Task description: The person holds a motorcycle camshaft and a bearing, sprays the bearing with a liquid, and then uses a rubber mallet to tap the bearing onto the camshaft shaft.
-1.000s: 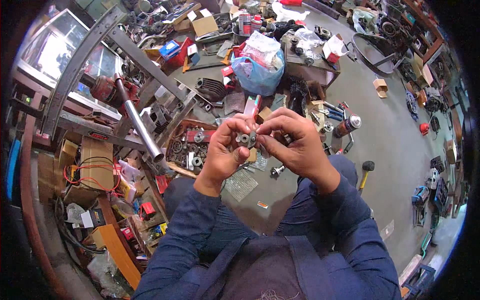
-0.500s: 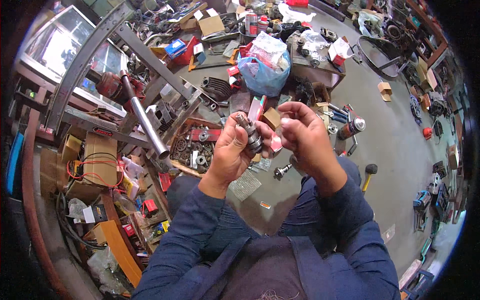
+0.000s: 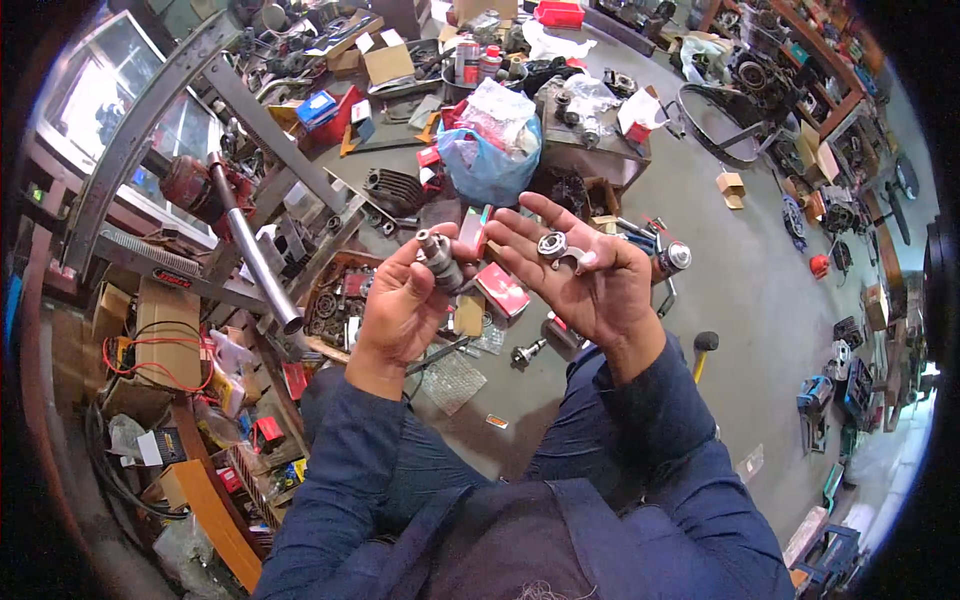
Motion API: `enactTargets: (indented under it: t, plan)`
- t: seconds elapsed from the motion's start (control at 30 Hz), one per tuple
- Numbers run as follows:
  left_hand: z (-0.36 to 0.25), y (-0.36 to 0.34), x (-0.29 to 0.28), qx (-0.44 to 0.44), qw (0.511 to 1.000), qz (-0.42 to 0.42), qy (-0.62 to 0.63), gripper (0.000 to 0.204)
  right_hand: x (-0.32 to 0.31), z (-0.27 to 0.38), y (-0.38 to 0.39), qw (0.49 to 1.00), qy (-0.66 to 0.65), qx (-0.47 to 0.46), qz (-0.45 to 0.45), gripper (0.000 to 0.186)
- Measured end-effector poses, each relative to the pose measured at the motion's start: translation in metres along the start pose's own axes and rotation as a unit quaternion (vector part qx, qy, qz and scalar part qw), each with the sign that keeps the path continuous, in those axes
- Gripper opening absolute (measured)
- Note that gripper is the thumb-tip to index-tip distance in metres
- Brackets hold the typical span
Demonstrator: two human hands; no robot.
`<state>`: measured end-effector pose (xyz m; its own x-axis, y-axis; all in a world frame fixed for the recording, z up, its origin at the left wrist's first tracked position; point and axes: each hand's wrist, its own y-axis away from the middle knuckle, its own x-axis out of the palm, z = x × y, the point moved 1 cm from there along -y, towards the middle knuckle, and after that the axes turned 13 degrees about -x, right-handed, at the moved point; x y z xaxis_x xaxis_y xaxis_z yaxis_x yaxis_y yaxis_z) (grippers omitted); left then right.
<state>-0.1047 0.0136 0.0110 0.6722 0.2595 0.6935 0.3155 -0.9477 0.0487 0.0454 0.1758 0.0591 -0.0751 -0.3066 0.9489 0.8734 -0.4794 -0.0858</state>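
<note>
Lying far left of the hands: a long grey metal pipe (image 3: 255,262) slanting across a steel frame, with cardboard boxes (image 3: 165,320) and red wires beneath. Sitting just left of and below the left hand: a wooden tray (image 3: 335,300) filled with dark gears and small metal parts.

Gripping a short grey metal shaft with a stepped end (image 3: 438,262), upright and slightly tilted: the left hand (image 3: 400,305), fingers curled closed around it. Lying between and below the two hands on the concrete floor: a small red flat box (image 3: 503,290), a loose metal bolt (image 3: 527,352) and a clear bubble-wrap bag (image 3: 450,382).

Spreading wide and palm-up: the right hand (image 3: 590,285), carrying a round silver ball bearing (image 3: 553,245) on the fingers, well apart from the shaft. Standing beyond both hands: a blue plastic bag (image 3: 490,160) stuffed with white and pink packets. Resting right of the right hand: a red spray can with a silver cap (image 3: 672,258), and below it a black-headed mallet (image 3: 705,345).
</note>
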Motion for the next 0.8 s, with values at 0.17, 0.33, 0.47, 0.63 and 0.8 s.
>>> enactTargets:
  t: [0.17, 0.33, 0.47, 0.63, 0.8]
  plan:
    - [0.0, 0.0, -0.007, 0.021, 0.999, 0.016, 0.018, 0.063, -0.018, 0.001, -0.001, 0.998, -0.056, 0.021, 0.009, 0.073]
    - [0.002, -0.002, -0.007, 0.044, 0.999, -0.017, -0.026, 0.055, -0.036, -0.008, 0.0, 0.978, 0.145, 0.001, -0.152, 0.05]
    - [0.002, 0.0, 0.002, 0.094, 0.976, -0.075, -0.184, 0.051, -0.034, -0.01, 0.0, 0.975, 0.159, -0.023, -0.154, 0.032]
    - [0.0, 0.007, 0.019, 0.096, 0.945, -0.101, -0.297, 0.048, -0.038, 0.002, 0.0, 0.988, 0.076, 0.023, -0.132, 0.044]
    - [-0.001, 0.009, 0.019, 0.156, 0.889, -0.122, -0.414, 0.047, -0.019, -0.011, 0.004, 0.952, 0.253, -0.045, -0.165, 0.047]
